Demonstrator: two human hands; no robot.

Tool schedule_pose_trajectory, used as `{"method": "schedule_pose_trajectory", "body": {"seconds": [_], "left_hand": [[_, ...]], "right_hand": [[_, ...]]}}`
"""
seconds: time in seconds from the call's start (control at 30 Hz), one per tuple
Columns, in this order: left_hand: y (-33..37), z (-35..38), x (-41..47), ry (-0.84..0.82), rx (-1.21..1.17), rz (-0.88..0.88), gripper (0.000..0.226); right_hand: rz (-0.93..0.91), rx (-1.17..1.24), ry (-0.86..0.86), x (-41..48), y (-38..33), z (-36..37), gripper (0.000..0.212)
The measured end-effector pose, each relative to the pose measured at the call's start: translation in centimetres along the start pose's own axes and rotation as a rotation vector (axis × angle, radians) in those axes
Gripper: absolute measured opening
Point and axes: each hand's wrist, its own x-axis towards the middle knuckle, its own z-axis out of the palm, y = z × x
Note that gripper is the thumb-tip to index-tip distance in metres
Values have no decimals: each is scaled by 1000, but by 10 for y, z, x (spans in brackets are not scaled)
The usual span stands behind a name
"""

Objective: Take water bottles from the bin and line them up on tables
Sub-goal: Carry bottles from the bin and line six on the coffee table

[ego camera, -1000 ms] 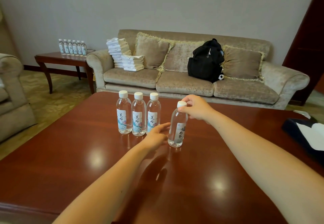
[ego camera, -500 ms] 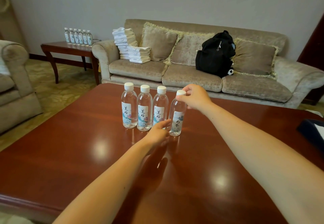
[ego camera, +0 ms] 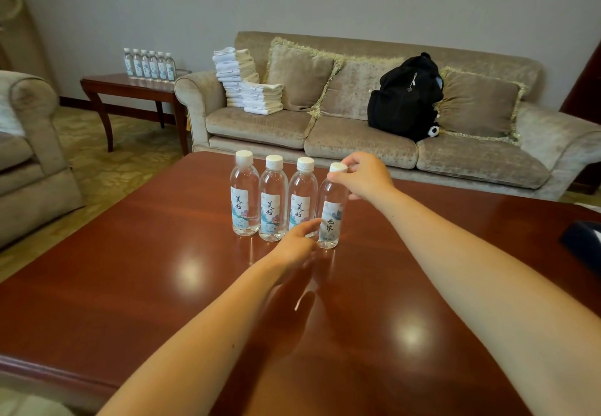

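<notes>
Since the row runs left to right across the far middle of the worktop (ego camera: pixel 130 285), what your next move depends on is how the fourth bottle (ego camera: pixel 331 210) sits against its neighbours: it stands at the right end, upright but leaning slightly at the top, its base a shade nearer you than the three bottles (ego camera: pixel 272 200) to its left, which stand shoulder to shoulder. Your left hand (ego camera: pixel 297 243) lies low in front of the third bottle, fingers loose and stretched toward the foot of the fourth, touching or nearly touching it; I cannot tell which. Your right hand (ego camera: pixel 361 176) comes in from the right and pinches the white cap, so it is the nearer and the controlling one. That bottle is clear plastic, full, with a pale label whose characters differ from the others, suggesting it is turned round. I judge a small twist and nudge would square it. A finished row of bottles (ego camera: pixel 149 64) stands on the far side table (ego camera: pixel 130 87).
</notes>
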Motion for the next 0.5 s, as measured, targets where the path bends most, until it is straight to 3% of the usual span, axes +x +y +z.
{"method": "schedule_pose_trajectory", "body": {"seconds": [0.17, 0.37, 0.5], "left_hand": [[2, 1, -4, 26, -16, 11, 61], [-3, -5, -4, 51, 71, 60, 53], [-12, -8, -10, 75, 157, 96, 50]], "right_hand": [[7, -16, -67, -7, 3, -1, 44], [36, 41, -110, -39, 21, 1, 75], [55, -54, -130, -75, 49, 6, 74]]}}
